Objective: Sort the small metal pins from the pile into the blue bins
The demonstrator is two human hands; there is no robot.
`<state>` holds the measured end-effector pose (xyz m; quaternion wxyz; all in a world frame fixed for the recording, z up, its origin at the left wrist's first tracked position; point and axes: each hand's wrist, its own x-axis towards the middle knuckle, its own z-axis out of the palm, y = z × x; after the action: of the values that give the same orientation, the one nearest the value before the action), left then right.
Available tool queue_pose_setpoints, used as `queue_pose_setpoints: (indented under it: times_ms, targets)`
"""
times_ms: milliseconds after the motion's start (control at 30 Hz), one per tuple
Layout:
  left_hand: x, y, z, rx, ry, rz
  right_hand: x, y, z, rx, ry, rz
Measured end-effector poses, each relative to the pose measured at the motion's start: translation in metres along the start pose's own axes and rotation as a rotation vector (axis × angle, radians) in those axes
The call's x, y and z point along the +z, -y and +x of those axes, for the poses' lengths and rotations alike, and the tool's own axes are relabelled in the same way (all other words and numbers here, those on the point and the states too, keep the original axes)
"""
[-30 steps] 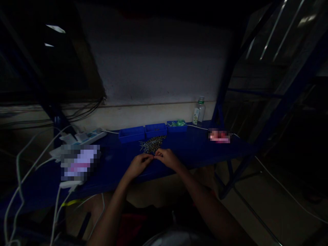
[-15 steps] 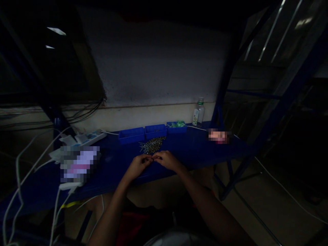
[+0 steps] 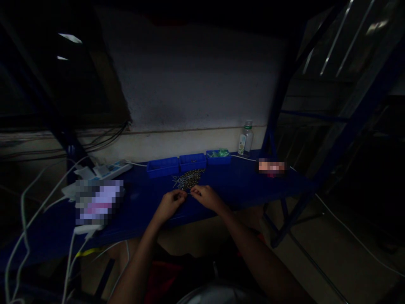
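Note:
My left hand point(image 3: 172, 203) and my right hand point(image 3: 206, 196) meet above the front part of the blue table, fingertips pinched and slightly apart. A thin, pale metal pin point(image 3: 189, 194) spans the short gap between them, one end in each pinch; its exact kind is too small to tell. Just beyond my fingers lies a pile of small metal parts point(image 3: 189, 179), with silver, pin-like shanks at the left and brass-coloured pieces at the right.
Behind the pile stand three blue bins: a left bin point(image 3: 163, 167), a middle bin point(image 3: 193, 162) with a few small pieces, and a right bin point(image 3: 218, 158) holding green-tinted plastic. A clear bottle point(image 3: 246, 139) stands near the wall. Power strips point(image 3: 110, 169) and white cables lie left; blurred-out items flank both sides.
My fingertips have drawn slightly apart, and the thin pin now shows between them. The pile and bins stay in place.

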<state>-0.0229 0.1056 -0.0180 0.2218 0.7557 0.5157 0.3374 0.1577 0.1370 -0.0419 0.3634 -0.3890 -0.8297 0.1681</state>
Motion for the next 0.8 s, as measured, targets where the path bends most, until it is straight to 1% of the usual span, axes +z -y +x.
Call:
queue_pose_setpoints:
  times_ms: [167, 300, 600, 800]
  targets:
    - [-0.0011, -0.0061, -0.0022, -0.001, 0.007, -0.014, -0.0009, -0.0004, -0.0004, -0.01, -0.005, -0.053]
    - [-0.0006, -0.0073, -0.002, 0.006, -0.016, -0.047, -0.0044, 0.0028, -0.0024, -0.031, 0.034, -0.089]
    - [0.002, -0.002, -0.0004, 0.026, 0.016, -0.113, -0.0045, 0.0048, -0.0027, -0.014, 0.043, -0.067]
    - [0.0025, 0.0024, 0.0011, -0.007, -0.021, -0.082, -0.0052, 0.0051, -0.0027, -0.024, 0.056, -0.037]
